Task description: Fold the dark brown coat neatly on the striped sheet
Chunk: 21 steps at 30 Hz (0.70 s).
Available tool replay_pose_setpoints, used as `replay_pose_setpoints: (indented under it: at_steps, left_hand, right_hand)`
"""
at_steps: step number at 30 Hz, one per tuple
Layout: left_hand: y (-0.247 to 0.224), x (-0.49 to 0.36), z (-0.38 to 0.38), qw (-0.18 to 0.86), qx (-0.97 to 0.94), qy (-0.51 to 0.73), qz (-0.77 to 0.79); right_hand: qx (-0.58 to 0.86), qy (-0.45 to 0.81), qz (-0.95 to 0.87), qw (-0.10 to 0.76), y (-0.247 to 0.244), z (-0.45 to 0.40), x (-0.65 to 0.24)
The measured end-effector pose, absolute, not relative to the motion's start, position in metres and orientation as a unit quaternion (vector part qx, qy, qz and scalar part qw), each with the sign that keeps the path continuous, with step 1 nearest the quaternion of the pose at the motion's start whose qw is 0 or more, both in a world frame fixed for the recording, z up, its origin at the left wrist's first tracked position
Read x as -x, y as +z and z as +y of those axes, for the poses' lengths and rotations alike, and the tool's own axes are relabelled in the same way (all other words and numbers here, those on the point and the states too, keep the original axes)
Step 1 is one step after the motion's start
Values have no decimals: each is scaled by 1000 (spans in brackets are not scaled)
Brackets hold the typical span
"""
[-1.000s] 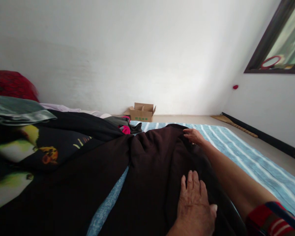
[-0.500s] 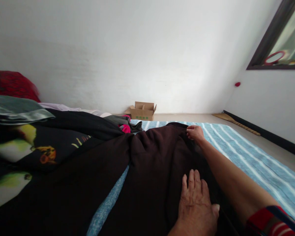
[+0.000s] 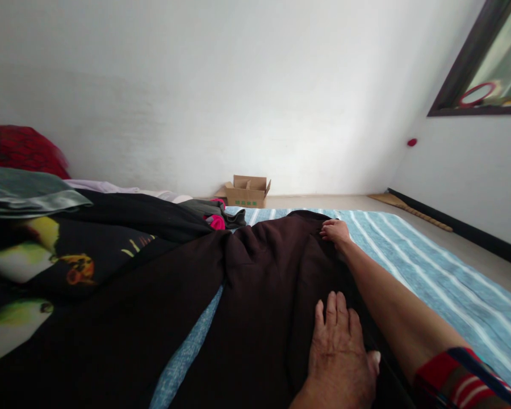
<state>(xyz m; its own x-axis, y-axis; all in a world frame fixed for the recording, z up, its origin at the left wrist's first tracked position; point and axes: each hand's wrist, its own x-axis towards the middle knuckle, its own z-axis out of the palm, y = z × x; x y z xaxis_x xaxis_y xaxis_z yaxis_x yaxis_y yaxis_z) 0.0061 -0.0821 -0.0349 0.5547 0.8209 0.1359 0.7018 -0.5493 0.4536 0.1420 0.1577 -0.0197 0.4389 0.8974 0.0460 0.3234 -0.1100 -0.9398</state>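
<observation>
Right grip [image 3: 334,232]: you are clenching the far edge of the dark brown cloth [image 3: 264,295], holding it taut.
Left grip [image 3: 336,355]: you are pressing it flat, fingers released, at lower centre.

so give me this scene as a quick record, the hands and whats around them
left hand: left hand lies flat on the dark brown cloth, fingers spread
right hand: right hand at the cloth's far edge, grip unclear
right arm: red striped sleeve near the bottom corner of the view
under cloth: blue striped mat
beside cloth: black printed blanket
farther off: open cardboard box, red pillow
</observation>
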Motion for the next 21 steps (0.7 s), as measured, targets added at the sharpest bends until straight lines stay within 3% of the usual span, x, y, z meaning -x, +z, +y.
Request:
replay_pose_setpoints:
  at_steps: [8,21]
  left_hand:
    - [-32,-5,-82,185,-867,162,434]
    - [-32,-5,-84,182,-864,172,436]
  right_hand:
    - [684,236,-454,519,-3,155,-148]
    - [684,229,-586,369,-15,163,-150]
